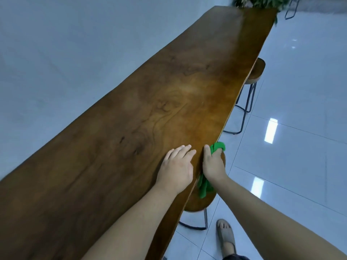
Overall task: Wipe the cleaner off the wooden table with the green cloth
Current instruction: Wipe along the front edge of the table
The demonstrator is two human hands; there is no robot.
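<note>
Gripping a bunched green cloth (205, 186) in the right hand (213, 163), fingers curled round it, right at the near long edge of the wooden counter (131, 119), with cloth poking out past the fingers and hanging below the wrist. Laying the left hand (176, 166) flat and open on the counter top just beside it, fingers straight. Standing by a round wooden stool (197, 203) tucked beneath that edge, on a glossy tiled floor (291, 166).

The long brown wooden table (150, 109) runs from near left to far right. The left hand (176, 167) lies on it by its right edge; just right, the right hand (213, 163) holds the crumpled green cloth (204, 186) at that edge, above a round wooden stool (199, 204) tucked beneath.
</note>
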